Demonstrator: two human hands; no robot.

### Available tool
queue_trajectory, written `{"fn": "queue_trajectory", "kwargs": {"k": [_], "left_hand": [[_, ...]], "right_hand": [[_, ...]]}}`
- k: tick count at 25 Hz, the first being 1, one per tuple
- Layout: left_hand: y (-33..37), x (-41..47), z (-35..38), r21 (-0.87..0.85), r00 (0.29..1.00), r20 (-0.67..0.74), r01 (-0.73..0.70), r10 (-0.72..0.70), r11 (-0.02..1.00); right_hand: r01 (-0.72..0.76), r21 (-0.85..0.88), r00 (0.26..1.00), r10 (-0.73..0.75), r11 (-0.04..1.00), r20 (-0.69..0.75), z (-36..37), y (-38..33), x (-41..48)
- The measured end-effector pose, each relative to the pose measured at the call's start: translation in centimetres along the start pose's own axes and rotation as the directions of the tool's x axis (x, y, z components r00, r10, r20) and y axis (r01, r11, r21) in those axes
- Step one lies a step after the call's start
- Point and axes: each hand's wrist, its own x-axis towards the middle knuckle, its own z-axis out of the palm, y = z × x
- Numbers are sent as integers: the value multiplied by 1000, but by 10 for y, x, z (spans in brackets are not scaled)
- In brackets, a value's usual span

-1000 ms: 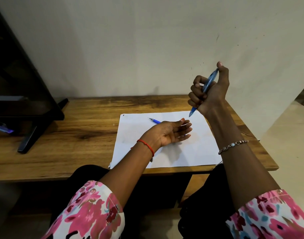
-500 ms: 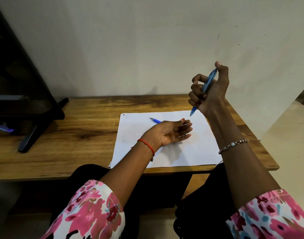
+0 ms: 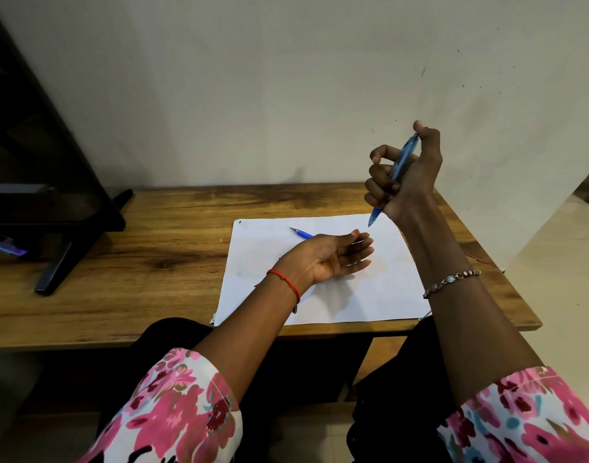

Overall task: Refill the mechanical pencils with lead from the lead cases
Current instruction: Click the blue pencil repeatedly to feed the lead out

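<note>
Mechanical pencil [image 3: 402, 160], light blue and see-through, is raised above the far right part of the counter [image 3: 152, 262], tilted with its tip pointing down and slightly left over the far right corner of a white sheet of paper [image 3: 386, 289]. The right hand [image 3: 410, 185] grasps it in a fist, fingers curled round the barrel and the thumb lying over the top end; the tip sticks out below the hand and does not touch the sheet. A beaded bracelet [image 3: 451, 279] circles the right forearm. The left hand [image 3: 326, 259] rests low over the middle of the paper, released, palm turned up and to the right, fingers straight and loosely together, pointing right toward the raised tip. Whether anything small lies on the fingers cannot be told. A red thread [image 3: 286, 282] is tied round the left wrist. A second pencil [image 3: 301, 233], darker blue, lies flat on the paper just beyond the left hand, its metal tip pointing far and left, its other end hidden behind the hand. On the left of the counter stands a dark stand [image 3: 52, 269]. Both arms come out of pink floral sleeves [image 3: 172, 412] at the near edge, and a pale wall [image 3: 253, 95] rises behind the counter.
</note>
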Motion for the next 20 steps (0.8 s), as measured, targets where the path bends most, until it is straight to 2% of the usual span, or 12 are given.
{"fn": "queue_trajectory", "kwargs": {"k": [12, 20], "left_hand": [[-2, 2, 0, 4, 1000, 0, 13, -13, 1000], [-2, 1, 1, 1, 1000, -15, 16, -16, 1000]], "right_hand": [[26, 38, 998, -24, 999, -56, 0, -1, 0], [8, -57, 1000, -9, 998, -8, -2, 3, 4]]}}
